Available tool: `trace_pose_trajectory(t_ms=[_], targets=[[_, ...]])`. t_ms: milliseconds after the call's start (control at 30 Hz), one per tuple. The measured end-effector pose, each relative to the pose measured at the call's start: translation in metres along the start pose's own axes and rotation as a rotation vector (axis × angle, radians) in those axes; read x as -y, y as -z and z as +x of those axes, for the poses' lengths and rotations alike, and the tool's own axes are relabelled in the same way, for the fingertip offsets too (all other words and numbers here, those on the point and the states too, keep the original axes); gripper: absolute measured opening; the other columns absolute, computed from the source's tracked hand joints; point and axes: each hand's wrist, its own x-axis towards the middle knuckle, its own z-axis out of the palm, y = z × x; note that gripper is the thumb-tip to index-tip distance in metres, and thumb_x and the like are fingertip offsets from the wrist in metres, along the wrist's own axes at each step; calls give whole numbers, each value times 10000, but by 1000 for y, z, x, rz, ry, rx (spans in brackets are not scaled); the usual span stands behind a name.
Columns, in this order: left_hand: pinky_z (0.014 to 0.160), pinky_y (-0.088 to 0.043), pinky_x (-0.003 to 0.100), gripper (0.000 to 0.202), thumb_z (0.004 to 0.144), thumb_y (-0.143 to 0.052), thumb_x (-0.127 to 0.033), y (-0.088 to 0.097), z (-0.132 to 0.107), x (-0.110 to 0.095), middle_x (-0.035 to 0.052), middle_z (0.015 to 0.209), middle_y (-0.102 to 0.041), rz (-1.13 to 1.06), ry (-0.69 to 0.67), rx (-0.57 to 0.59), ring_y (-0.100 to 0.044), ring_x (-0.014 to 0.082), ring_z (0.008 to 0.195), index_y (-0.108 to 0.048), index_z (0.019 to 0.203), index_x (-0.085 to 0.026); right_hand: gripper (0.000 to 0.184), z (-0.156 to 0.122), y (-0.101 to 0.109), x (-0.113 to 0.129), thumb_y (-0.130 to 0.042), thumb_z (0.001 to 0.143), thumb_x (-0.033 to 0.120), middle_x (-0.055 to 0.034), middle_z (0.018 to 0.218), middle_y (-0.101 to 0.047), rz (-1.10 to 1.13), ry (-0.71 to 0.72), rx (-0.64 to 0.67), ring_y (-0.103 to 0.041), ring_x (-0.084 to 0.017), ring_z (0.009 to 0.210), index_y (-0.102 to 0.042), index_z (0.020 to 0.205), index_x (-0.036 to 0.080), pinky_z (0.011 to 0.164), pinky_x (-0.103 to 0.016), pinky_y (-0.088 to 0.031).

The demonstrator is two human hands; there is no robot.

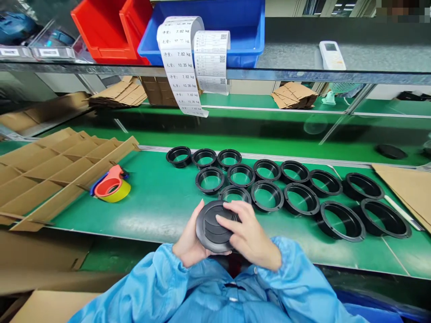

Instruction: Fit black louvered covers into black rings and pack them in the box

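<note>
A round black air vent (210, 231) with curved slats across its face is held above the table's front edge, right in front of my body. My left hand (188, 240) is closed around its left side and underside, the thumb along the rim. My right hand (252, 235) is on its right side, with a fingertip on the slats and other fingers at the upper rim; its thumb is hidden. Just beyond the hands, several black flanged rings (267, 196) stand in rows on the green table (151, 197), the closest one partly behind my right hand.
Left lie a cardboard divider grid (57, 166) and a tape dispenser (112, 186) with yellow tape. A shelf above carries a red bin (104, 36), a blue bin (232, 27) and hanging printed labels (183, 67). Flat cardboard (407, 188) lies at the right edge.
</note>
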Motion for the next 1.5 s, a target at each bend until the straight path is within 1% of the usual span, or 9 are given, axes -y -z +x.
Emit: trace_pose_trajectory(t_ms=[100, 200, 400, 600, 800, 933, 1033, 1300, 1500], targets=[[668, -604, 351, 543, 973, -452, -589, 7, -1, 0, 117, 928, -743, -55, -65, -46, -723, 256, 783, -631, 1227, -144, 595, -4, -15, 5, -389, 1015, 582, -141, 1464, -437, -138, 120, 21, -301, -329, 1376, -427, 1500, 239, 1159, -610, -290], [701, -602, 369, 588, 953, -469, -620, 15, -3, 0, 128, 1000, -742, -19, -10, -60, -721, 286, 875, -630, 1250, -139, 638, -3, -17, 9, -481, 965, 633, -156, 1521, -360, -208, 97, 61, -292, -372, 1399, -423, 1490, 276, 1165, -710, -162], [930, -552, 399, 614, 894, -591, -628, 22, -1, 9, 110, 1020, -746, 25, 14, -32, -688, 289, 1025, -630, 1275, -149, 930, 3, -14, 16, -765, 689, 746, -243, 1615, -98, -79, -69, 208, -94, -409, 1499, -480, 1349, 156, 1189, -606, -253], [934, -543, 393, 658, 874, -593, -667, 26, 4, 10, 125, 1088, -732, 68, 67, 58, -679, 302, 1041, -640, 1262, -138, 1148, 4, -4, 14, -693, 670, 838, -219, 1628, -33, -10, -91, 294, -81, -413, 1501, -277, 1528, 197, 1188, -631, -222], [864, -571, 400, 617, 901, -536, -676, 25, 3, 0, 126, 1135, -716, 25, 16, 80, -680, 302, 1024, -659, 1208, -155, 473, 3, 8, 2, -419, 1003, 600, -85, 1569, -259, -25, -223, 23, -215, -334, 1446, -586, 1323, 294, 1172, -590, -269], [771, -596, 368, 629, 891, -534, -695, 23, 3, -1, 139, 947, -739, 57, 42, 62, -708, 268, 835, -702, 1018, -103, 487, 7, 0, -5, -348, 1031, 583, -57, 1573, -282, 10, -193, 101, -163, -323, 1449, -632, 1298, 292, 1181, -594, -234], [697, -599, 355, 658, 881, -534, -713, 22, 4, -2, 151, 909, -737, 103, 65, 24, -710, 262, 731, -699, 1017, -91, 543, 13, -4, -8, -291, 1039, 593, -62, 1516, -379, 101, -216, 91, -193, -304, 1434, -704, 1173, 266, 1186, -568, -229], [760, -582, 362, 736, 917, -463, -712, 17, 5, -4, 190, 1042, -720, 6, 62, 33, -704, 291, 910, -630, 1249, -77, 439, 15, 0, -6, -324, 1069, 488, -48, 1414, -500, 368, -312, -64, -370, -224, 1368, -702, 1181, 294, 1131, -424, -353], [738, -579, 372, 769, 917, -449, -716, 16, 7, -4, 210, 1093, -706, 18, 55, -13, -701, 314, 933, -604, 1297, -65, 443, 8, 3, -7, -327, 1071, 474, -65, 1293, -598, 379, -329, -117, -397, -221, 1361, -709, 1144, 260, 1107, -396, -370]])
